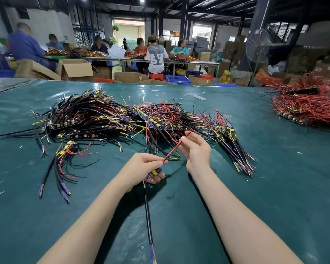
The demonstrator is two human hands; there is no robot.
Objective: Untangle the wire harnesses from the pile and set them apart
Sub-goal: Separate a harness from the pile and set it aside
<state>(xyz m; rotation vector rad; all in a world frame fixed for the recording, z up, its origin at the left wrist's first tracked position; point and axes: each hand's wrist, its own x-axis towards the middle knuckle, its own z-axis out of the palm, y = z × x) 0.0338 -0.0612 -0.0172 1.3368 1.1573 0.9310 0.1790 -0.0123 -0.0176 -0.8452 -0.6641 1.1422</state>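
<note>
Nearest to us, on the near side of the pile (122, 119), one harness (148, 216) is out on its own. Its black cable runs over the green table (274, 187) toward us, with loose blue and yellow ends at the bottom edge.

The left hand (144, 168) sits just short of the pile. Its fingers are curled round the harness's yellow and blue plug end, and thumb and forefinger are closed on the base of a red wire (174, 147).

The right hand (195, 149) is right beside it, at the pile's near edge. Its thumb and fingertips pinch the red wire further along and the other fingers are loosely bent. The wire is stretched straight between the two hands.

Left of the hands, in front of the pile, we note a small bunch (63, 162) lying apart from it. A fanned bundle (234, 147) lies against the pile's right end.

The pile itself is a tangle of black, red, yellow and blue wires with small boards in it.

Far right of the pile, well apart, there is a red heap (309, 109).

Beyond the pile we see cardboard boxes (74, 69), a standing fan (257, 46) and workers (156, 56) seated at other tables.
</note>
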